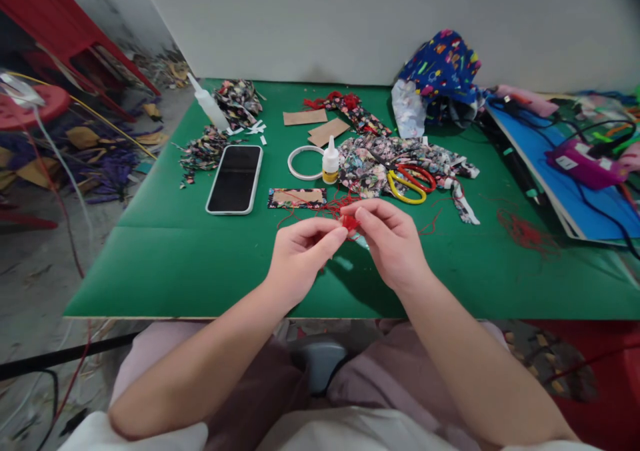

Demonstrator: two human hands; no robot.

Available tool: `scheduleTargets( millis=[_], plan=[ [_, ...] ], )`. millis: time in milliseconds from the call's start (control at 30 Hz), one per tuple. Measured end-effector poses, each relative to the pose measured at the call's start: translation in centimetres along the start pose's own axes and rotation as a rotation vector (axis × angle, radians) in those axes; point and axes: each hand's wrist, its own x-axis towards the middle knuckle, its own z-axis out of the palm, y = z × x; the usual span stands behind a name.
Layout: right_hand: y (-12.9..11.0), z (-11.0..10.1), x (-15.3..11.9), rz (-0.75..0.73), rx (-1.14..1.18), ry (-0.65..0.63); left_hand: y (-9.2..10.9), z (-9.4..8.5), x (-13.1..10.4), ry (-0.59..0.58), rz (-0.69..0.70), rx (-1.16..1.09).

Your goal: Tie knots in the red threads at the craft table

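Both hands meet above the front middle of the green table (pixel 200 264). My left hand (pixel 303 251) and my right hand (pixel 393 237) pinch a small bunch of red thread (pixel 351 223) between thumbs and fingertips. Loose strands trail from it onto the tabletop. Just beyond my left hand lies a cardboard strip edged with floral fabric (pixel 297 198), with thread across it. A small glue bottle (pixel 331 162) stands upright behind the fingers. Scissors with red and yellow handles (pixel 409 183) rest on floral fabric pieces (pixel 367 161), past my right hand.
Left on the table are a phone (pixel 235 179), a white squeeze bottle (pixel 209 107) and fabric scraps (pixel 237 101). A tape roll (pixel 291 166), cardboard pieces (pixel 327 132) and a blue patterned cloth (pixel 440 71) sit farther back. At right are a blue folder (pixel 565 201), cables and a purple device (pixel 583 163).
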Motion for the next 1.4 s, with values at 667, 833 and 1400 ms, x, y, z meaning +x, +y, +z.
scheduleTargets(
  millis=[667, 833, 1400],
  plan=[
    [-2.7, -2.0, 0.1, -0.030, -0.282, -0.124, 0.2, -0.1, -0.1, -0.033, 0.137, 0.216],
    [-2.8, -1.9, 0.1, -0.050, -0.349, -0.113, 0.3, -0.1, 0.0, -0.037, 0.148, 0.228],
    [-2.6, -1.7, 0.0, -0.077, -0.390, -0.122, 0.3, 0.1, -0.1, -0.019, 0.122, 0.210]
  ],
)
